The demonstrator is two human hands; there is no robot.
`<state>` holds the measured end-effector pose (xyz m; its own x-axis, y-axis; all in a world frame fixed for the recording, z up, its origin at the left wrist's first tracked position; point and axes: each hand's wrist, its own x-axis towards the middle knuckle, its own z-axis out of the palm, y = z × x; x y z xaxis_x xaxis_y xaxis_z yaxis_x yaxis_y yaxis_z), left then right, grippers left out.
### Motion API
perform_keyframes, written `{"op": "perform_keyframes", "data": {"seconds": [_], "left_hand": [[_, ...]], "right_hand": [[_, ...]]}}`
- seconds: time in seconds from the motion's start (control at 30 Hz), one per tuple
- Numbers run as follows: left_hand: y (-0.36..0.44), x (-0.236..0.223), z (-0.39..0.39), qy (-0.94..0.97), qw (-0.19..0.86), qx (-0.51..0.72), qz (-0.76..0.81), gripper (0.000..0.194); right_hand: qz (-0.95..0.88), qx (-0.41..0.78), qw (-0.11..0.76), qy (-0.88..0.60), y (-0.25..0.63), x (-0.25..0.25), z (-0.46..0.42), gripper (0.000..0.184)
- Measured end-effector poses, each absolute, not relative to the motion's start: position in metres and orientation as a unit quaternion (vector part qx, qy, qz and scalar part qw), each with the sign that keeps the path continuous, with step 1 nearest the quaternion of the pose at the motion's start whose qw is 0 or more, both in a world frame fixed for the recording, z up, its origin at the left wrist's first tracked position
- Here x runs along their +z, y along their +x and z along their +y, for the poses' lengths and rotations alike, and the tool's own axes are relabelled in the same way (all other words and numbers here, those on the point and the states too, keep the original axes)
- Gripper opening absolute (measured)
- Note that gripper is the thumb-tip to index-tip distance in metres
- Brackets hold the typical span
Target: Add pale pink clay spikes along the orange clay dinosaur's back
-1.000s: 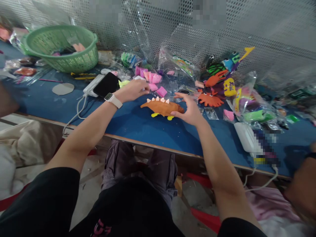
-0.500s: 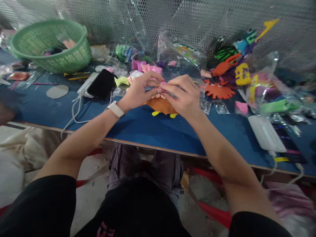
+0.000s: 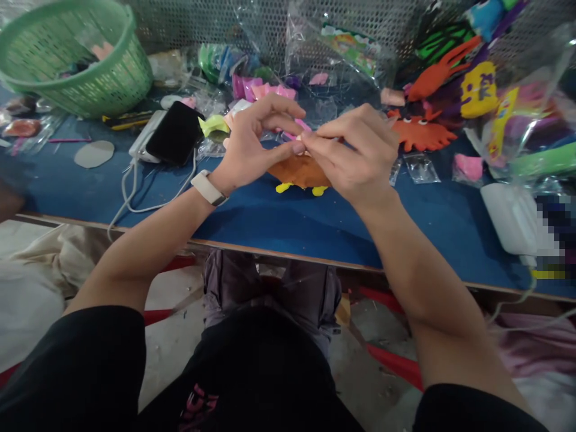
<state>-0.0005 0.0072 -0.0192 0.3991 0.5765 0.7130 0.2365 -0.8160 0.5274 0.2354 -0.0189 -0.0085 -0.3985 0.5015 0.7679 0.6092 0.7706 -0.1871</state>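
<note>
Right hand (image 3: 309, 142) now off the brown figure (image 3: 299, 171)'s end, pinching pale piece (image 3: 299, 138) | left hand (image 3: 299, 138) spread, thumb touching right fingertips | figure just beneath both

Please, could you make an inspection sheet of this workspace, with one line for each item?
Surface: blue tabletop, small crumbs near the front edge.
Spilled liquid: nothing seen.
Things: orange-brown figure with yellow feet, partly hidden by the hands.
Clutter: green basket, orange crab figure, black phone, clear plastic bags.
Left hand: thumb at a small pale piece above the figure; firmness of grip unclear.
Right hand: fingertips appear to pinch that piece.
Cables: white cables at left and right, crossing the front edge.
Surroundings: perforated panel behind; red stool parts below.
</note>
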Motion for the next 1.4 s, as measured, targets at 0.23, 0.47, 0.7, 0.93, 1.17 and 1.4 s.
{"op": "perform_keyframes", "data": {"seconds": [0.23, 0.47, 0.7, 0.93, 1.17, 1.4], "left_hand": [[0.000, -0.016, 0.009, 0.812, 0.104, 0.515, 0.254, 0.043], [-0.008, -0.010, 0.011, 0.770, 0.007, 0.581, 0.264, 0.028], [-0.006, -0.019, 0.012, 0.796, 0.023, 0.556, 0.240, 0.026], [-0.005, -0.024, 0.008, 0.804, 0.037, 0.541, 0.245, 0.029], [-0.007, -0.027, 0.008, 0.832, 0.012, 0.492, 0.256, 0.032], [-0.006, -0.024, 0.008, 0.832, 0.003, 0.491, 0.258, 0.028]], "right_hand": [[-0.819, -0.051, 0.459, -0.339, 0.237, -0.014, -0.013, 0.044], [-0.755, -0.008, 0.563, -0.336, 0.252, -0.026, -0.004, 0.051], [-0.768, 0.008, 0.542, -0.341, 0.237, -0.027, -0.013, 0.037], [-0.783, 0.025, 0.520, -0.340, 0.225, -0.029, -0.024, 0.034], [-0.802, 0.035, 0.486, -0.345, 0.220, -0.030, -0.027, 0.044], [-0.780, 0.009, 0.508, -0.365, 0.222, -0.028, -0.020, 0.038]]}}
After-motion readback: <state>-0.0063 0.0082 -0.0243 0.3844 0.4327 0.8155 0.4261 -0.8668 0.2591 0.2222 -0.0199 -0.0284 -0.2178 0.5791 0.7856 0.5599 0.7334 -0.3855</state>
